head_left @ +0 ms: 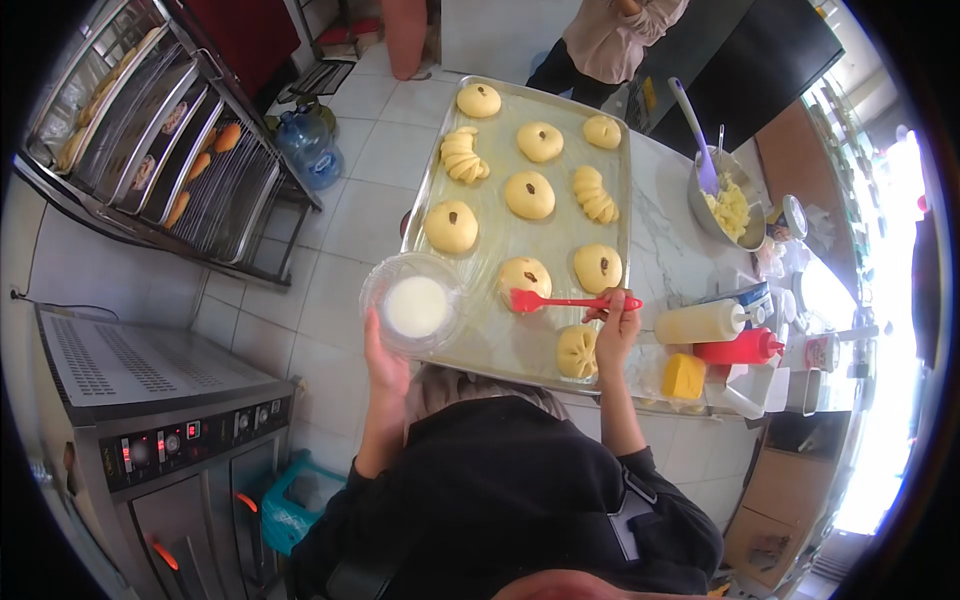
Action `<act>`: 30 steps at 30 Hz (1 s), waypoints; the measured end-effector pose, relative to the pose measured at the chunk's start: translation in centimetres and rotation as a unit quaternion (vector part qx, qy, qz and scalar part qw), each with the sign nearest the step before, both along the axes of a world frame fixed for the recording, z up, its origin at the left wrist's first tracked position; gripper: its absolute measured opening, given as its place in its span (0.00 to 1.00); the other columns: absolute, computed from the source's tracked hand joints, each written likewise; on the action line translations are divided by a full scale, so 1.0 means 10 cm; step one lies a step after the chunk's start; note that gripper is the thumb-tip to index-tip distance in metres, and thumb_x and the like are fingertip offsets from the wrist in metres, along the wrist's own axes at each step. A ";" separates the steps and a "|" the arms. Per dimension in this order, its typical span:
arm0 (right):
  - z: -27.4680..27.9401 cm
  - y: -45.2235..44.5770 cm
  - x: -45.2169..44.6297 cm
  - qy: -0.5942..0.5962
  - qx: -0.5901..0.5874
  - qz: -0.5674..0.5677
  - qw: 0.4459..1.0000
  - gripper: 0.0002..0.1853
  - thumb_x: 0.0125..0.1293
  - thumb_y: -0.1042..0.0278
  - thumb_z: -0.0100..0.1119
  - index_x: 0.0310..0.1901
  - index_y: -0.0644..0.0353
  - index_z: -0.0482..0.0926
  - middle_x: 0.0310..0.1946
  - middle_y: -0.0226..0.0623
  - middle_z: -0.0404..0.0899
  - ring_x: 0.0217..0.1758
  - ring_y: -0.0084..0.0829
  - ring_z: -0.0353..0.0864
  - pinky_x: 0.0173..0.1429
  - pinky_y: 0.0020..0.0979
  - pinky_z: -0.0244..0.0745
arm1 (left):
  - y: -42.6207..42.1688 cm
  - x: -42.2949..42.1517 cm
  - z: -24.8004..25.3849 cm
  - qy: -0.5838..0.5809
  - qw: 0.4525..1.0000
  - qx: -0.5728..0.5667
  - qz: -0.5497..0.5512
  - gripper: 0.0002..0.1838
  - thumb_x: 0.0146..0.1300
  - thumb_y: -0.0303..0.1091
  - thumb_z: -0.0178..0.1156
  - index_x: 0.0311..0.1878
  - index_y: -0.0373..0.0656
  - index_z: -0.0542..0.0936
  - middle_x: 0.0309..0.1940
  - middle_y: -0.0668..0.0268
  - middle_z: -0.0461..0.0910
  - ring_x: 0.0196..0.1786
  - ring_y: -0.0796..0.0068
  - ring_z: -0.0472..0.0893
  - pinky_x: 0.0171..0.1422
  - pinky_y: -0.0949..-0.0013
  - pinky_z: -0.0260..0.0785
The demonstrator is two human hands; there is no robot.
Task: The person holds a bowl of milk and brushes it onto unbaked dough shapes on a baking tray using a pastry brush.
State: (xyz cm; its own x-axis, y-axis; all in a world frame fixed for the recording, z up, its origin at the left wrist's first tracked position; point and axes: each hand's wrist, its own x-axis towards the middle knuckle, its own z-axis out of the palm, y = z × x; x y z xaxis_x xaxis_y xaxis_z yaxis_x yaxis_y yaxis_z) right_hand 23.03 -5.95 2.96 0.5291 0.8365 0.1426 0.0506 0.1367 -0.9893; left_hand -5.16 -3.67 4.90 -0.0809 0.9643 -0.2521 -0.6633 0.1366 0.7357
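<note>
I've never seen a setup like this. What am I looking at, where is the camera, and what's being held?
There is no machine arm here: these are a person's own two bare hands. The single picture comes from a camera worn on that person's head, looking forward and down, so their dark sleeves show at the bottom.

The left hand holds a clear bowl with something white inside. The right hand holds a red brush, its bristles at a round dough piece.

That piece sits among others, round and ridged, on a large tray. Beside it on the table are a metal bowl and a red squeeze bottle.
</note>
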 end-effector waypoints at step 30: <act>-0.21 0.60 0.19 0.072 -0.029 -0.091 0.993 0.15 0.68 0.63 0.40 0.31 0.66 0.68 0.25 0.36 0.70 0.21 0.25 0.74 0.25 0.25 0.77 | 0.08 -0.11 0.06 0.033 0.999 0.011 0.004 0.28 0.65 0.49 0.36 0.64 0.42 0.57 0.59 0.60 0.62 0.62 0.66 0.63 0.63 0.62 0.58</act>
State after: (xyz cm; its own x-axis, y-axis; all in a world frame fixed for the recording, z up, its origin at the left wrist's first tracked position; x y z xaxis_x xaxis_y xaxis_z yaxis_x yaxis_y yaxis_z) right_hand 24.91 0.00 0.90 0.6841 0.7293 0.0099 -0.0729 0.0818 -0.9940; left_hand -6.22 -2.92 5.46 -0.1038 0.9688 -0.2251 -0.6137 0.1157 0.7810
